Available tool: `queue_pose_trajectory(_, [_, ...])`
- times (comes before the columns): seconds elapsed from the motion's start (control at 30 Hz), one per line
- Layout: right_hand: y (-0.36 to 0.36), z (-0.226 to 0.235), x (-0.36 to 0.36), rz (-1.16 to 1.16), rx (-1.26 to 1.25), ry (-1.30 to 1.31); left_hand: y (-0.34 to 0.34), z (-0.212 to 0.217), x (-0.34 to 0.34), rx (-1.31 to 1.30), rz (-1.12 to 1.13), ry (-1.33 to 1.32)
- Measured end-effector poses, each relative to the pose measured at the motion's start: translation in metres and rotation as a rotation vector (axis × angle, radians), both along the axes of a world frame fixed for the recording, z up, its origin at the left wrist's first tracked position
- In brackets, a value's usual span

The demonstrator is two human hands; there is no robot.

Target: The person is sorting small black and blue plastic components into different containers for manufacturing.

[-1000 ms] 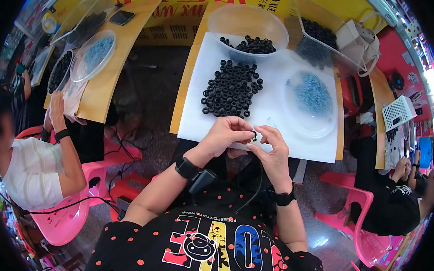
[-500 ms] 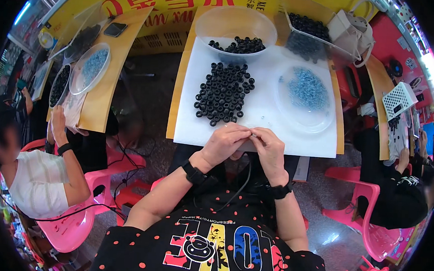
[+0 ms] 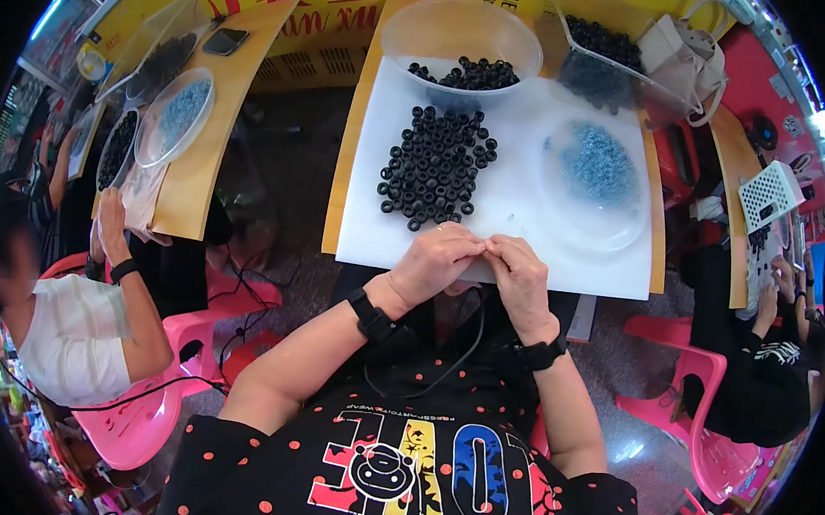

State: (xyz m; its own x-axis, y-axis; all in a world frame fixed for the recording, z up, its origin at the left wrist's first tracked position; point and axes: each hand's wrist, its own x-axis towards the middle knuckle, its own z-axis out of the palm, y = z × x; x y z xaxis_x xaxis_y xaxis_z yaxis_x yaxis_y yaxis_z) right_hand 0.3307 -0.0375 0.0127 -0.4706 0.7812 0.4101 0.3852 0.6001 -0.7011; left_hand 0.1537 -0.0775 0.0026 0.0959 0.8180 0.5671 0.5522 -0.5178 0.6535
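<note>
At the near edge of a white foam sheet (image 3: 371, 115), my left hand (image 3: 434, 264) and my right hand (image 3: 521, 280) meet fingertip to fingertip. Both are closed in a pinch, and whatever they hold is too small or hidden to make out. Just beyond my left hand lies a loose pile of black ring-shaped beads (image 3: 434, 170). Small pale-blue translucent pieces (image 3: 596, 165) are heaped in a shallow clear round dish (image 3: 563, 230) to the right. Behind the pile, a clear round tub (image 3: 461, 36) has more black rings in its bottom.
A clear rectangular bin (image 3: 659, 101) of black pieces stands back right, beside a beige bag (image 3: 684, 57). On the left, a co-worker (image 3: 82, 333) works at another table with a round dish (image 3: 146, 150). Pink chairs (image 3: 695, 393) flank me.
The whole view has shifted slightly, so the table sits a little higher and further right. My hands stay pinched together at the sheet's near edge.
</note>
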Motion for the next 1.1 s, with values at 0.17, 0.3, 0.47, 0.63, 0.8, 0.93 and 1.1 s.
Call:
queue_pose_trajectory(0.17, [-0.001, 0.003, -0.002, 0.013, 0.011, -0.037, 0.004, -0.005, -0.005, -0.014, -0.012, 0.047])
queue_pose_trajectory(0.3, [-0.005, 0.007, -0.003, -0.043, -0.04, 0.036, -0.001, 0.002, -0.003, -0.019, -0.001, -0.007])
queue_pose_trajectory(0.47, [0.014, 0.061, 0.008, -0.043, -0.387, 0.177, -0.011, 0.019, 0.001, -0.069, 0.128, -0.304])
queue_pose_trajectory(0.63, [0.135, 0.154, 0.029, -0.062, -0.356, 0.475, -0.009, 0.017, -0.002, -0.066, 0.09, -0.336])
queue_pose_trajectory(0.8, [0.261, 0.152, 0.049, -0.145, -0.382, 0.552, -0.008, 0.013, -0.002, -0.088, 0.086, -0.342])
queue_pose_trajectory(0.93, [0.252, 0.126, 0.031, -0.319, 0.048, 0.181, -0.01, 0.011, -0.007, -0.087, 0.104, -0.387])
queue_pose_trajectory(1.1, [0.196, 0.107, -0.009, 0.002, -0.102, -0.331, -0.008, 0.012, -0.006, -0.117, 0.054, -0.363])
